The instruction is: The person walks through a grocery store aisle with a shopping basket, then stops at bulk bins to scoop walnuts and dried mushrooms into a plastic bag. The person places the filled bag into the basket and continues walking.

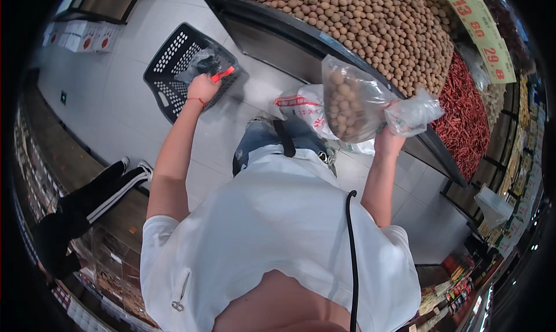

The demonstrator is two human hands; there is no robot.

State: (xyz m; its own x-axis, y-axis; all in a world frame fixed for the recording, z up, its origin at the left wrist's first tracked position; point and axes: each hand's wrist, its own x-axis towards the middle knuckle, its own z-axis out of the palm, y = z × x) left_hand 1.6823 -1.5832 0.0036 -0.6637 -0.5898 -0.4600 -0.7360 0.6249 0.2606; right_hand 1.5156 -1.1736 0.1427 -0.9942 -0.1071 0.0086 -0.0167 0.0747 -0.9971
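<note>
My left hand [202, 88] is closed around the red handle [223, 74] of a dark perforated plastic shopping basket [161, 74]. A clear plastic bag [207, 61] with dark contents lies inside the basket. On the other side, my right hand [389, 142] grips the gathered neck of a clear plastic bag [374, 98]. Round brown fruits [342, 98], resembling dried longans, fill the lower part of that bag. It hangs beside the black edge of a display bin [299, 26], which is heaped with similar brown fruits [369, 32].
Dried red chillies [464, 119] lie heaped right of the fruits, near yellow price signs [482, 36]. A white printed sack [304, 108] is by my legs. Another person [82, 206] stands at the shelving on the left. White cartons [84, 35] sit at the far left.
</note>
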